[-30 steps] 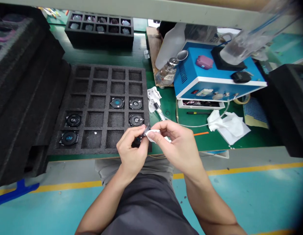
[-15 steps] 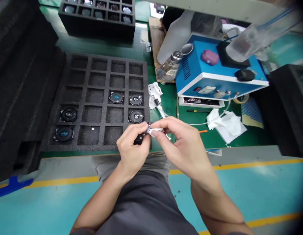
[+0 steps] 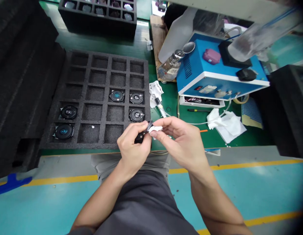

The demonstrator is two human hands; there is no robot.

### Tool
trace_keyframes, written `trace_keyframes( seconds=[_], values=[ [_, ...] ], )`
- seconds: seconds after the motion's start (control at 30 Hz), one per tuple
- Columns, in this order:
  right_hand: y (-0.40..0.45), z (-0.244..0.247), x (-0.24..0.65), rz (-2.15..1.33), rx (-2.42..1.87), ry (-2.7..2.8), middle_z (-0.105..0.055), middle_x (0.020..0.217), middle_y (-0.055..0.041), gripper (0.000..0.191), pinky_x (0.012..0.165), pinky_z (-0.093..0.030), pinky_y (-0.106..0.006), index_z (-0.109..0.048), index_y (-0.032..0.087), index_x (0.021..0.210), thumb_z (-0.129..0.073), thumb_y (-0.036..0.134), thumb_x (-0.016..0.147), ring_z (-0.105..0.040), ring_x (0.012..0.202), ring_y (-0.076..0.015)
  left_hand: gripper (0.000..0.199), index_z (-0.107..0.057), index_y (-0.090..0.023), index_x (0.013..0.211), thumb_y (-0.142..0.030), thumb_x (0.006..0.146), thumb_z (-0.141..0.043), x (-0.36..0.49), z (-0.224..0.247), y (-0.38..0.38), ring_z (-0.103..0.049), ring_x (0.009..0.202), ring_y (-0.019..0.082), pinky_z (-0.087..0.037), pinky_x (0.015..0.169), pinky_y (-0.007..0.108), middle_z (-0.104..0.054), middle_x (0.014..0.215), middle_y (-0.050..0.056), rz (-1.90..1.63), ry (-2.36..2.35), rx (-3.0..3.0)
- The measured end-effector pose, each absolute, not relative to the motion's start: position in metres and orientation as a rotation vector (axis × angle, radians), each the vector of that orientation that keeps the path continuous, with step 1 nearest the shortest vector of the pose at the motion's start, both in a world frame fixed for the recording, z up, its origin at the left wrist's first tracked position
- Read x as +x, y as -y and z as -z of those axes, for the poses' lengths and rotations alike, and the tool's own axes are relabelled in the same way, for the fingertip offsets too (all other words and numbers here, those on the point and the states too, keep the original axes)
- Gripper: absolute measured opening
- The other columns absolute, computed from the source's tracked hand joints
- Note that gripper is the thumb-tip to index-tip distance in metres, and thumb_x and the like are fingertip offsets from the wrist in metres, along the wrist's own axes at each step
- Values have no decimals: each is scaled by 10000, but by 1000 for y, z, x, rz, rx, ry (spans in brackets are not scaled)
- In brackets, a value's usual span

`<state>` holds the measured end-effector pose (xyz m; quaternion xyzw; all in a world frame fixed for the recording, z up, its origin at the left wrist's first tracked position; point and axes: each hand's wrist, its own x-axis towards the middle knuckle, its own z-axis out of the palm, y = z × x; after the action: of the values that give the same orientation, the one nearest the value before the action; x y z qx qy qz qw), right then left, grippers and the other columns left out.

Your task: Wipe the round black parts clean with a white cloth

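Note:
Between finger and thumb, my left hand pinches a small dark part whose exact kind is too small to make out. My right hand is closed on a crumpled white wipe, which touches or nearly touches that part. Both hands meet over the lower right corner of a black foam tray. Round black watch-like cases sit in several of its pockets, one case just above my left fingers and another partly hidden behind them.
A blue dispenser box stands at the right, a glass bottle on its left. Beside the tray a syringe rests on tissue. More white wipes lie at right. Black foam stacks rise at left; another tray stands behind.
The small dark part has tilted and shows more of its face above the white wipe. My right hand has shifted slightly; both hands keep their grip.

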<state>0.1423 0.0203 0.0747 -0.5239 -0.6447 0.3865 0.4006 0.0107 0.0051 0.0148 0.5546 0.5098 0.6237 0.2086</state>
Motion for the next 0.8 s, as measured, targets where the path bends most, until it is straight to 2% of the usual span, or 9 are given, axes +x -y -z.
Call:
trace_keyframes(
  seconds=[0.3, 0.47, 0.67, 0.8],
  values=[
    [-24, -79, 143, -984, -1346, 1650, -769, 802, -8, 33, 643, -568, -244, -751, 181, 856, -732, 165, 833, -699, 693, -131, 196, -721, -171, 922, -12, 809, -703, 11, -13, -7, -772, 927, 187, -621, 851, 308, -793, 966, 72, -1773, -1412, 1633],
    [-32, -83, 145, -994, -1381, 1760, -781, 787, -20, 68, 606, -532, -241, -761, 167, 813, -701, 137, 827, -696, 674, -136, 205, -700, -172, 934, -3, 822, -674, 11, -9, -9, -773, 951, 185, -616, 867, 302, -791, 975, 72, -1788, -1450, 1778],
    [-40, -85, 141, -917, -1383, 1852, -768, 726, -8, 109, 542, -476, -230, -763, 163, 776, -684, 89, 792, -656, 599, -120, 170, -689, -198, 929, -48, 862, -646, 11, -8, -9, -760, 919, 172, -605, 817, 296, -783, 965, 43, -1703, -1519, 1807],
    [-42, -78, 140, -751, -1382, 1898, -764, 753, -11, 140, 575, -481, -249, -750, 167, 778, -651, 68, 776, -661, 627, -130, 127, -686, -195, 907, -76, 871, -660, 13, -8, -9, -739, 879, 158, -578, 765, 267, -771, 911, 31, -1681, -1566, 1769]
  ],
)
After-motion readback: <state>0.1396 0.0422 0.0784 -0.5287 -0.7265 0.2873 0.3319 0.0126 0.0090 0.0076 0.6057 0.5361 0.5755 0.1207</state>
